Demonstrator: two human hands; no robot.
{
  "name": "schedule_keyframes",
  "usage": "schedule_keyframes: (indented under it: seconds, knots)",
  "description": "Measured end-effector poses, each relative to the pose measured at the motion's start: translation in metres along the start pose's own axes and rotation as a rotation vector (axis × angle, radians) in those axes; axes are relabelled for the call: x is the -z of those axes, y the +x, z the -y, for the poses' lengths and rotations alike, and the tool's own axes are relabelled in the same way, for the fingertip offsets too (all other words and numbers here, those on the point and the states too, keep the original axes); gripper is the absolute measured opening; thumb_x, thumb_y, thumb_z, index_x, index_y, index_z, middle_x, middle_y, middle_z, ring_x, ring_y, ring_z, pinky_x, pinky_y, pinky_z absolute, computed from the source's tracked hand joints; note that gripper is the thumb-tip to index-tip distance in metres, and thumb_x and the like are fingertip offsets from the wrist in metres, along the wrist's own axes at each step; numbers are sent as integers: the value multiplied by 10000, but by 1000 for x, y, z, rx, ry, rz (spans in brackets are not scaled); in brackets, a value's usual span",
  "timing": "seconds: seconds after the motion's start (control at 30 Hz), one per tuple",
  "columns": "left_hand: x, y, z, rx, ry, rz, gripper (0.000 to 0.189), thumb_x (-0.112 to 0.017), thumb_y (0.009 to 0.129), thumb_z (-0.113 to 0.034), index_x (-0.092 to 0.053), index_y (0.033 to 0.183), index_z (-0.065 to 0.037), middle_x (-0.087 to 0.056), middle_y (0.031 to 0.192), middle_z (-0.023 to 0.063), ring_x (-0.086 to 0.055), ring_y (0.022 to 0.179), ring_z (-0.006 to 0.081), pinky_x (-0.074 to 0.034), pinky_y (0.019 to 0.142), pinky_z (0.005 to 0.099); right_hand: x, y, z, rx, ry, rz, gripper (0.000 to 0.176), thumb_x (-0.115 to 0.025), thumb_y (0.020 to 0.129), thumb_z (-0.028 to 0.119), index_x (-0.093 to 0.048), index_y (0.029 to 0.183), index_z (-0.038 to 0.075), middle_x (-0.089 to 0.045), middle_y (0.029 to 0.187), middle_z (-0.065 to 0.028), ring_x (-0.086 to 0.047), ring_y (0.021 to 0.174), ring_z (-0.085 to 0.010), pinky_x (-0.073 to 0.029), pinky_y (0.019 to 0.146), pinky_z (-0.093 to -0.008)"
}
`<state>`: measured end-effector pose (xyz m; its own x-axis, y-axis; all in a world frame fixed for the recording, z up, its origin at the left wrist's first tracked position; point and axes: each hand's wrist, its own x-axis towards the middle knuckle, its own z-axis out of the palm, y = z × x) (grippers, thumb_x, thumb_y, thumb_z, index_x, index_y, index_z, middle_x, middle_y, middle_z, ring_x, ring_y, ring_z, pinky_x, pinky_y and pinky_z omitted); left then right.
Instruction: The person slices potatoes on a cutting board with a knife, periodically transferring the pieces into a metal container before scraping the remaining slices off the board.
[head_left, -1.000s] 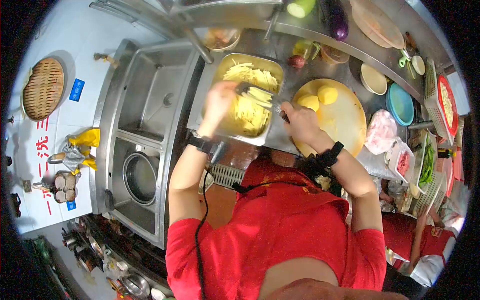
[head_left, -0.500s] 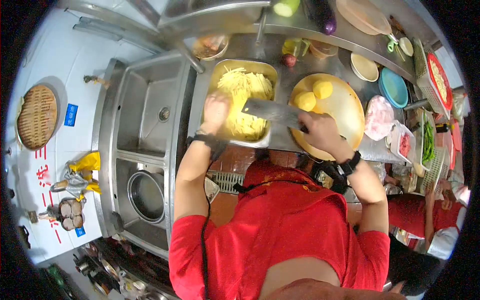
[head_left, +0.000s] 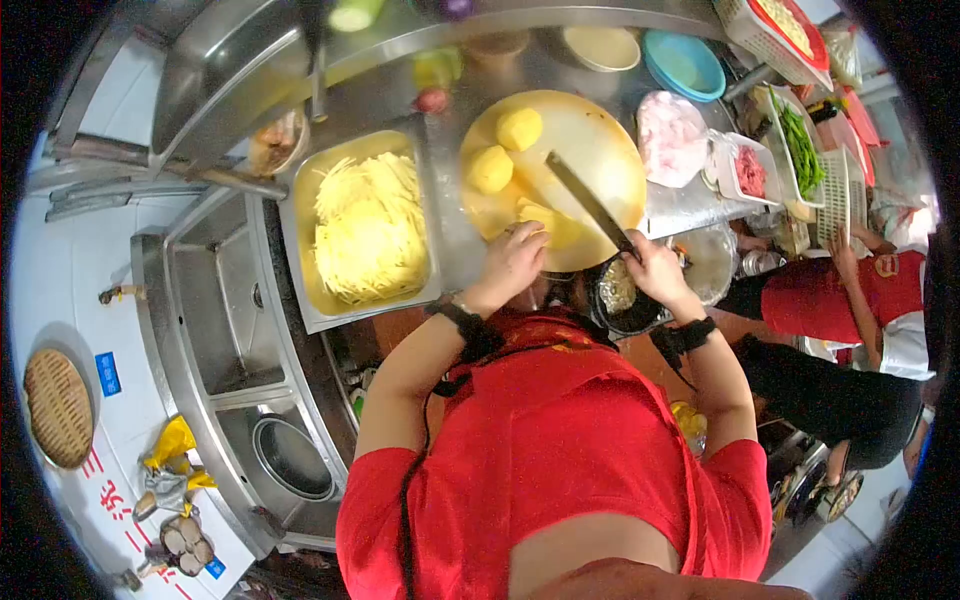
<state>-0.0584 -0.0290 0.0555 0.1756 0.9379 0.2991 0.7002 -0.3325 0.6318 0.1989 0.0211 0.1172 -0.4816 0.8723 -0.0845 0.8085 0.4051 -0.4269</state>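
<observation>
My right hand (head_left: 655, 268) is wrapped round the handle of a cleaver (head_left: 590, 203), its blade over the round cutting board (head_left: 610, 130). At the board's near edge, my left hand (head_left: 515, 262) rests with fingers bent on yellow potato pieces (head_left: 548, 222). Two whole peeled potatoes (head_left: 490, 169) lie on the board's left side. Left of the board, a metal tray (head_left: 433, 262) holds a heap of yellow potato strips (head_left: 368, 228).
Sinks (head_left: 240, 310) are at the left. Behind the board are a cream bowl (head_left: 601, 48) and blue bowls (head_left: 684, 66). Bagged pink meat (head_left: 671, 138) and green peppers (head_left: 798, 145) sit right. Another person (head_left: 850, 300) stands at the right.
Both hands have moved from the tray to the board. The cleaver has left the strips and is over the board; my left hand now touches potato pieces. The view has shifted right.
</observation>
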Motion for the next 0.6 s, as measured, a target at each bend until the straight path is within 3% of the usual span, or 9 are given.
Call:
schedule_keyframes:
  seconds: [0.1,0.2,0.3,0.47,0.6]
  knots:
    - [-29,2,-5,95,121,10,260,-584,764,-99,-583,1023,-77,-490,1130,121,-483,1053,336,-437,852,407,-16,-5,-9,85,-20,21,285,-559,790,171,-478,1054,96,-610,786,-173,-596,719,-358,-472,614,-459]
    - [-49,4,11,19,149,-86,292,-601,727,-73,-578,1018,-87,-456,1176,119,-480,1052,336,-439,856,418,-27,-3,-20,129,-1,11,292,-553,797,172,-475,1062,78,-613,780,-166,-603,693,-335,-477,582,-436]
    - [-52,6,25,-62,153,-73,297,-609,710,-60,-584,1004,-90,-468,1155,109,-469,1062,333,-428,874,409,-29,4,-26,150,-1,58,286,-546,800,171,-473,1057,68,-612,764,-166,-602,657,-334,-474,549,-436]
    - [-59,-1,33,-7,126,-16,316,-594,752,-67,-585,1066,-96,-475,1147,100,-448,1102,324,-407,911,406,-34,11,-35,219,-41,97,282,-540,805,179,-473,1048,51,-608,719,-155,-600,623,-331,-470,510,-432]
    - [-63,-2,31,-41,124,-112,317,-618,729,-60,-605,1044,-85,-502,1102,93,-475,1072,305,-422,880,387,-44,20,-19,198,-107,101,183,-495,815,155,-460,951,37,-597,634,-141,-602,556,-315,-473,468,-416]
